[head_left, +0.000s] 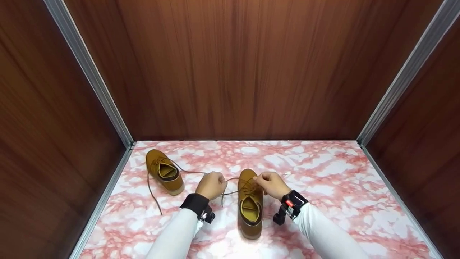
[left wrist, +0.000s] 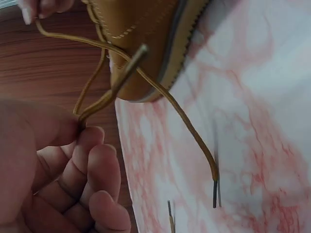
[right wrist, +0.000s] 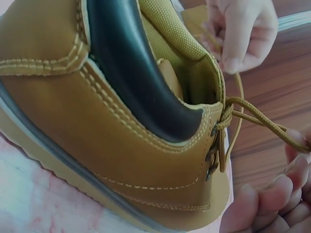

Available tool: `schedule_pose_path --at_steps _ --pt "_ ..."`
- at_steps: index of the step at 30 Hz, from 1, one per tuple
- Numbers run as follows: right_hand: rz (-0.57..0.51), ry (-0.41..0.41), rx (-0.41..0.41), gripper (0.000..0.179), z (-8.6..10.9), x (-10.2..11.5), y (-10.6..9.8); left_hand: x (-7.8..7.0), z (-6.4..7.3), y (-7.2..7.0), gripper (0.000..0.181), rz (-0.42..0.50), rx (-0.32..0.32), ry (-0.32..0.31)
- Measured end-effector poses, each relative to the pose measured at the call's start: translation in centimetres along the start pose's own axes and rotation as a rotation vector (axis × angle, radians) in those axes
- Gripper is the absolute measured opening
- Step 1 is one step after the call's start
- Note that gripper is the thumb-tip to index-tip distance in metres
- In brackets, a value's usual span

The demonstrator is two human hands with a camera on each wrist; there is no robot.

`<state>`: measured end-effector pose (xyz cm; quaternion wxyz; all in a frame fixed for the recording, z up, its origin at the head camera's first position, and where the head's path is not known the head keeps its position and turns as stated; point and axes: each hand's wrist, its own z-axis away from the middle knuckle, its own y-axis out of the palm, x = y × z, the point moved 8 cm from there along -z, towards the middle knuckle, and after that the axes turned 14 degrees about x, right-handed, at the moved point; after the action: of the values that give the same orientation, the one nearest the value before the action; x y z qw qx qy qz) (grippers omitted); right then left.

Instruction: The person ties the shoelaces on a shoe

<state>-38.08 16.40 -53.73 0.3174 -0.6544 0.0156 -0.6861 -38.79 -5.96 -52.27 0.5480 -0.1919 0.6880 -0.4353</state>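
Note:
A tan lace-up shoe [head_left: 251, 230] sits between the two hands, its toe away from me. To its left, my left hand [head_left: 212, 185] pinches a brown shoelace [left wrist: 101, 102] between thumb and index finger, a short tipped end sticking out. Another length of lace [left wrist: 189, 124] crosses the toe side and hangs free to its dark tip. Over the shoe's right front, my right hand [head_left: 272, 184] pinches a lace loop [right wrist: 265, 120] that comes out of the crossed laces at the top eyelets. The right wrist view also shows the shoe's dark padded collar [right wrist: 141, 73].
A second tan shoe [head_left: 174, 185] stands at the left, angled, with its laces loose. One of its laces [head_left: 153, 196] trails toward me, the other stretches right toward the left hand. Wood-grain panels [head_left: 230, 72] enclose the pink-and-white marbled surface [head_left: 323, 169] at back and sides.

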Motion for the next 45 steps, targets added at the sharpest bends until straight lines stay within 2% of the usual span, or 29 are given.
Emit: schedule_pose_path --at_steps 5,11,19,23,26,29,32,36,40,43,45 --pt "0.029 0.005 -0.024 0.036 -0.1 -0.2 -0.5 -0.2 0.5 -0.3 0.02 0.066 0.031 -0.024" --pt "0.055 0.024 -0.022 0.033 -0.2 -0.3 -0.9 -0.6 0.9 0.2 0.019 0.233 0.119 -0.077" --pt "0.099 0.027 0.013 0.032 -0.2 0.4 -1.1 -1.7 1.5 1.5 0.012 0.46 0.123 -0.073" --pt "0.126 0.016 0.04 0.032 -0.3 1.0 -1.3 -2.6 1.7 2.6 0.01 0.558 0.141 -0.052" --pt "0.149 -0.004 0.055 0.031 -0.2 1.4 -1.4 -3.8 1.8 3.9 0.005 0.619 0.239 -0.014" --pt "0.165 -0.019 0.07 0.03 -0.2 1.8 -1.4 -4.9 2.1 4.9 0.005 0.603 0.363 0.041" --pt "0.169 -0.024 0.081 0.03 -0.2 1.9 -1.3 -5.0 2.2 5.2 0.01 0.587 0.419 0.064" --pt "0.172 -0.02 0.093 0.032 -0.2 1.8 -1.1 -4.3 2.2 5.2 0.016 0.604 0.42 0.053" --pt "0.166 -0.019 0.091 0.032 -0.1 1.7 -1.1 -4.4 1.9 5.7 0.022 0.618 0.425 0.038" --pt "0.157 -0.018 0.084 0.031 -0.1 1.7 -1.2 -4.6 1.5 6.0 0.033 0.693 0.399 -0.021" --pt "0.16 -0.017 0.081 0.03 -0.1 1.7 -1.1 -4.9 1.4 6.2 0.035 0.746 0.377 -0.067"
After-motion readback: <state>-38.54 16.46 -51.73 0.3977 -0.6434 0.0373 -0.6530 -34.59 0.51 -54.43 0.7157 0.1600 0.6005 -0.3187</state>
